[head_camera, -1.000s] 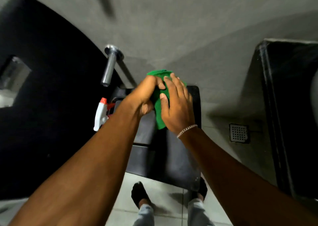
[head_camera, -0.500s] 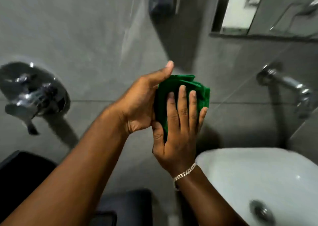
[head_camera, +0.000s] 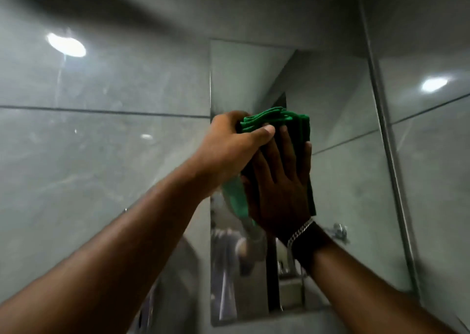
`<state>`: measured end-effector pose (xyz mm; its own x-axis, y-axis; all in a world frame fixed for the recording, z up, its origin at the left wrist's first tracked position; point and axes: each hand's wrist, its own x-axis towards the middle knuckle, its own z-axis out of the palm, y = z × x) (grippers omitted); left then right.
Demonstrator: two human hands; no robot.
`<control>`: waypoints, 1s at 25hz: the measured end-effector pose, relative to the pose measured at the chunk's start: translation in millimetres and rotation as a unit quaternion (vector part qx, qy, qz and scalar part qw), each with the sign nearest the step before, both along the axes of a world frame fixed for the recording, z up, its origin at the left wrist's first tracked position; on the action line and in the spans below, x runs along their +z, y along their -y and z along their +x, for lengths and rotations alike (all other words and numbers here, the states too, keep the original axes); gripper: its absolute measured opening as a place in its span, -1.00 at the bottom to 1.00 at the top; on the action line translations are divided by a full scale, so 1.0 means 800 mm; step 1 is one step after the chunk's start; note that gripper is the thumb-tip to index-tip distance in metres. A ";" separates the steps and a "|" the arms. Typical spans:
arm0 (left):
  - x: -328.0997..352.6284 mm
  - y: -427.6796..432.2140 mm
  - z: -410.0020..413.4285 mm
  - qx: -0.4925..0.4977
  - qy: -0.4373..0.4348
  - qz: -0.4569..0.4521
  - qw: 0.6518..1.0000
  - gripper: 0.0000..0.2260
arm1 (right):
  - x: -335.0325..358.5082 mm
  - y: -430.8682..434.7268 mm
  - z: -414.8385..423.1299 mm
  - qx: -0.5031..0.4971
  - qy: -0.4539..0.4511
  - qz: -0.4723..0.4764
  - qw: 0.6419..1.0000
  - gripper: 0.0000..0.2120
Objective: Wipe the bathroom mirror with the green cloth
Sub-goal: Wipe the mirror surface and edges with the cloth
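Observation:
The tall bathroom mirror (head_camera: 338, 181) hangs on the grey tiled wall ahead of me. A folded green cloth (head_camera: 277, 120) is raised in front of its left part; whether it touches the glass I cannot tell. My left hand (head_camera: 229, 148) grips the cloth's upper left edge, thumb across the folds. My right hand (head_camera: 279, 183), with a silver bracelet at the wrist, lies flat with fingers spread over the cloth. Most of the cloth is hidden behind both hands. A green reflection of the cloth shows below my left hand.
Glossy grey wall tiles (head_camera: 101, 155) fill the left side and reflect ceiling lights. A metal strip (head_camera: 391, 168) borders the mirror on the right. The mirror's lower part reflects a tap and dim bathroom fittings (head_camera: 338, 232).
My view has swung up from the sink and wall fittings to the mirror. Both hands have lifted the cloth up to the mirror, my right palm now flat on it.

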<state>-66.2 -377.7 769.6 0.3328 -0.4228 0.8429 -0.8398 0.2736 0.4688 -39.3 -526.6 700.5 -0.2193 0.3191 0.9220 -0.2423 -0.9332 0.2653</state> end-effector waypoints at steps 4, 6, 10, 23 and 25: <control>0.103 -0.006 0.006 0.067 0.128 -0.051 0.988 -0.86 | 0.134 0.026 0.001 -0.030 0.044 -0.061 0.997 -0.42; 0.140 -0.011 0.013 0.076 0.154 -0.057 0.983 -0.80 | 0.183 0.032 0.003 -0.043 0.064 -0.098 0.992 -0.41; 0.179 -0.028 0.041 0.148 0.218 -0.065 0.962 -0.56 | 0.249 0.031 0.012 -0.053 0.058 -0.139 0.987 -0.47; 0.190 -0.052 0.227 0.544 0.339 0.070 0.765 -0.25 | 0.319 0.058 0.083 -0.054 -0.230 -0.016 0.971 -0.45; 0.184 -0.043 0.241 0.565 0.359 0.057 0.741 -0.23 | 0.336 0.055 0.084 -0.033 -0.225 0.013 0.974 -0.44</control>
